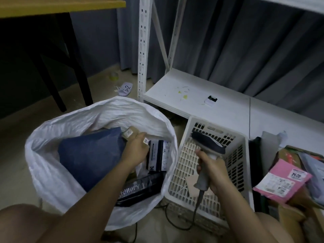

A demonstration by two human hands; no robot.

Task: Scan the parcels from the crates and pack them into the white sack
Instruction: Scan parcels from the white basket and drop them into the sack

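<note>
Several parcels already lie in the sack [52, 155], which stands open-mouthed on the floor and serves as landmark for all entries below.

In the sack, left part: one dark blue mailer [89, 155], the largest item.
In the sack, far side: one small brown box [130, 133] with a label, touching the mailer's upper edge.
In the sack, right part: one black-and-white parcel [157, 155], upright against the wall.
In the sack, near side: one black wrapped parcel [140, 188], lying below the black-and-white one.

Left hand [135, 149]: inside the sack mouth, fingers curled at the brown box and the top of the black-and-white parcel; which of the two it grips cannot be told.

Just right of the sack: one white crate [235, 158], tilted, its lattice floor almost bare; only a scrap of cardboard [192, 185] shows in it. Judged emptied.

Right hand [213, 172]: above the crate, wrapped round the handle of the scanner [208, 144], head pointing away from the person, cable trailing to the floor.

Farther right of the sack, beyond the crate: a further heap of parcels, a pink mailer [280, 181] on top, others under and behind it. Their container is cut by the frame edge.

Behind the sack: white shelf [175, 92]; to its left, black table leg [77, 67].

Status: one crate apparently cleared, current parcel being placed; the right-hand heap remains to scan and pack.
</note>
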